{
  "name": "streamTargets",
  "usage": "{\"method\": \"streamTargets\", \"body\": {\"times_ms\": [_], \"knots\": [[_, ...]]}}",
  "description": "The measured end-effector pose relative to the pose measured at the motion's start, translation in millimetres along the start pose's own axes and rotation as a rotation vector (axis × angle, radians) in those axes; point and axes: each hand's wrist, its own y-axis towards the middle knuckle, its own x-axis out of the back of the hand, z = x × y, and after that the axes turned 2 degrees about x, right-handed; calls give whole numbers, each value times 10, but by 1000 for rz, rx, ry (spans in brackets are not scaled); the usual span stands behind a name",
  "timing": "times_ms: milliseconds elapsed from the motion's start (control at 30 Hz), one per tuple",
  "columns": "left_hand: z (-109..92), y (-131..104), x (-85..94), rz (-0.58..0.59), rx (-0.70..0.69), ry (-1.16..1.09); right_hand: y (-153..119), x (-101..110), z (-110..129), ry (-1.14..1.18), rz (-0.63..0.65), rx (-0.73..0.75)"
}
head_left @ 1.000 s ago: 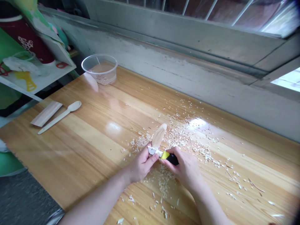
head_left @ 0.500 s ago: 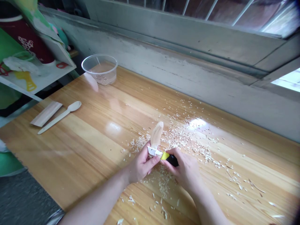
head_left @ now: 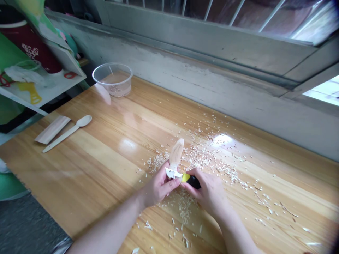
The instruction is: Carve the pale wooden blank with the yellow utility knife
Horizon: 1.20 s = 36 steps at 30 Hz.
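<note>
A pale wooden piece (head_left: 176,152) with a rounded upper end points away from me, and my left hand (head_left: 160,186) is closed round its lower part. My right hand (head_left: 209,190) grips a knife (head_left: 194,181) with a black and yellow handle. The knife's light-coloured blade (head_left: 172,173) lies across the wooden piece, near my left fingers. My left thumb is beside the yellow part of the knife. The lower end of the wooden piece is hidden by the hands. Wood shavings (head_left: 197,157) are scattered around and beyond both hands.
On the wooden table (head_left: 106,169), a wooden spoon (head_left: 69,134) and a flat wood piece (head_left: 53,129) lie at the left. A clear plastic bowl (head_left: 123,86) stands at the back, near the wall (head_left: 212,95). A cluttered white shelf (head_left: 59,86) borders the table's left side.
The knife blade has shifted slightly to the left along with my right hand. Both hands keep their grip, and the view has moved a little.
</note>
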Motion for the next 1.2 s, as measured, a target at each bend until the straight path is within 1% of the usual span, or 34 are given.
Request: {"method": "streamTargets", "body": {"times_ms": [100,233,300,433,567,700,833,967,1100,1200], "knots": [[2,3,8,-9,1,-3,-8,-12,3,-1,5,-16],[-5,5,10,-11,4,19,-13,-38,-18,-38,-35,-67],[-14,0,3,-7,5,21,-7,-33,-24,-44,-48,-62],[-38,-12,-19,-5,12,0,2,-5,-22,-17,-6,-23],[-55,-10,-30,6,-2,-9,-7,-6,-28,-28,-34,-47],[-52,-8,-26,-6,-3,-13,-15,-20,-41,14,19,-25],[-52,-12,-26,11,15,-10,-19,-27,-48,-16,-20,-58],[-61,-15,-33,-10,2,-6,-18,-16,-39,2,17,-32],[-52,-14,-31,-3,1,-5,-13,-3,-27,-3,-7,-38],[-35,-10,-28,-15,10,-9,-9,-11,-26,27,29,-21]]}}
